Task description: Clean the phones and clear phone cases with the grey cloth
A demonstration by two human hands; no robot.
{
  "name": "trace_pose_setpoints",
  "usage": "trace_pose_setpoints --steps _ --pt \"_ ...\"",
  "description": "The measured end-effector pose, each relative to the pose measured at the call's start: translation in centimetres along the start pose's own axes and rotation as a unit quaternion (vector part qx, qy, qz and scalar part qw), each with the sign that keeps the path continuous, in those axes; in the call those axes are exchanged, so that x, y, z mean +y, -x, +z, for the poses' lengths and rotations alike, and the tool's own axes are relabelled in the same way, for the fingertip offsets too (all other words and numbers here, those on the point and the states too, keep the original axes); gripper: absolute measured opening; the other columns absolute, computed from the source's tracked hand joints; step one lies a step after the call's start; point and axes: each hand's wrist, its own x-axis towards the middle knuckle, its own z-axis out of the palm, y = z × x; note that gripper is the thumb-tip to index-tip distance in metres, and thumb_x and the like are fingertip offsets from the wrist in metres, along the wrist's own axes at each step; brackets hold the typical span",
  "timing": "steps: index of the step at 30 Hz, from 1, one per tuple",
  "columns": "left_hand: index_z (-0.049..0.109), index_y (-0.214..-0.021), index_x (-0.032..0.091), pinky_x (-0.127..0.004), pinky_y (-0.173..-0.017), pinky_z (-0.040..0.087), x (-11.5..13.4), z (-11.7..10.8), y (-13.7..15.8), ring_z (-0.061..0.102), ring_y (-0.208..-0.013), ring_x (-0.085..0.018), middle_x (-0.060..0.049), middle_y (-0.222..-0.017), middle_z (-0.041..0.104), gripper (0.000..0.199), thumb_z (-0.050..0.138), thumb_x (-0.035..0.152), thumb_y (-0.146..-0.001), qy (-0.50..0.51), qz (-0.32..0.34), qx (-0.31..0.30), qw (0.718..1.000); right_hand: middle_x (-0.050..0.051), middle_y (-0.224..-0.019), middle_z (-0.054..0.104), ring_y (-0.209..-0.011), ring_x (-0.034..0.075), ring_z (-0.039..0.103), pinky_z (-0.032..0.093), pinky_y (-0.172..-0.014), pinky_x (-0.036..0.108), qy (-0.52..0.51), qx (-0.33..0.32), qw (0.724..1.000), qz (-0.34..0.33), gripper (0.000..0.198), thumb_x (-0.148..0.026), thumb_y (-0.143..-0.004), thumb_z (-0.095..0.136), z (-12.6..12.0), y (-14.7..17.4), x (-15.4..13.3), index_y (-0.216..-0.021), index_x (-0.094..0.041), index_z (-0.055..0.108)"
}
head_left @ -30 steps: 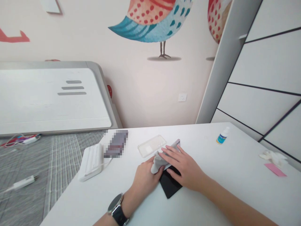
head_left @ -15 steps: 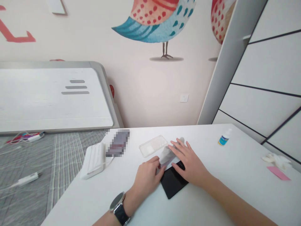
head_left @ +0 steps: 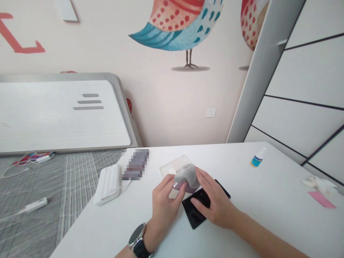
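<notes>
A black phone (head_left: 197,209) lies flat on the white table (head_left: 242,215). My right hand (head_left: 212,200) rests on the phone with fingers spread, pressing it down. My left hand (head_left: 165,202), with a watch on its wrist, pinches a bunched grey cloth (head_left: 185,173) and holds it lifted just above the phone's far end. A clear phone case (head_left: 172,166) lies right behind the cloth.
A white power brick (head_left: 109,183) with a cable and a blurred dark item (head_left: 135,164) sit to the left. A small blue-labelled bottle (head_left: 258,157) stands at the right. Crumpled white wipes (head_left: 319,182) and a pink slip (head_left: 321,199) lie at the far right. A bed (head_left: 34,200) adjoins the table's left.
The cloth lay spread under both hands over the phone's far end. Now my left hand has gathered it up off the screen, and my right hand has slid back onto the phone.
</notes>
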Motion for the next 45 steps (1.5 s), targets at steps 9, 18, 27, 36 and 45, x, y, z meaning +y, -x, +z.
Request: trace_pose_setpoints --steps 9,18,27,36,45 --pt "0.064 -0.084 0.020 -0.023 -0.066 0.050 0.5 0.0 -0.2 0.062 -0.073 -0.014 -0.002 -0.083 0.065 0.016 0.058 0.019 -0.099 0.012 -0.002 0.001 1.000 0.016 -0.166 0.038 -0.150 0.033 0.042 0.046 -0.117 0.055 -0.024 0.021 0.999 0.022 0.085 -0.034 -0.100 0.055 1.0 0.6 -0.3 -0.167 -0.026 0.004" --pt "0.063 -0.098 0.021 -0.021 -0.063 0.051 0.1 0.2 0.4 0.064 -0.074 -0.013 -0.003 -0.092 0.065 0.012 0.051 0.020 -0.101 -0.014 0.008 -0.049 0.999 0.017 -0.163 0.039 -0.150 0.034 0.040 0.045 -0.118 0.055 -0.047 0.034 0.998 0.014 0.083 -0.032 -0.100 0.056 0.9 0.6 -0.6 -0.166 -0.026 0.007" --pt "0.059 -0.117 0.024 -0.023 -0.067 0.055 0.6 -0.1 1.0 0.070 -0.087 -0.017 -0.005 -0.108 0.068 0.024 0.047 0.013 -0.099 -0.070 0.075 -0.077 0.992 0.014 -0.157 0.035 -0.144 0.033 0.044 0.048 -0.113 0.051 -0.051 0.049 0.996 -0.045 0.071 -0.027 -0.097 0.056 -0.3 0.0 -1.4 -0.162 -0.031 0.027" --pt "0.061 -0.090 0.022 -0.023 -0.059 0.055 0.8 0.5 1.1 0.066 -0.067 -0.014 -0.004 -0.089 0.066 0.028 0.043 0.036 -0.106 -0.045 0.100 -0.080 0.991 0.015 -0.134 0.054 -0.126 0.032 0.055 0.051 -0.106 0.053 -0.024 0.107 0.985 -0.132 0.057 -0.017 -0.093 0.054 -1.3 -0.7 -2.6 -0.149 -0.023 0.046" --pt "0.071 -0.105 0.022 -0.034 -0.082 0.057 -1.1 2.2 1.3 0.071 -0.089 -0.023 -0.007 -0.100 0.076 0.019 0.053 0.026 -0.099 0.017 -0.060 -0.259 0.964 0.011 -0.120 0.056 -0.114 0.024 0.057 0.053 -0.095 0.039 -0.055 0.144 0.985 -0.074 0.041 -0.011 -0.096 0.051 -0.9 -0.5 -1.1 -0.135 -0.021 0.054"
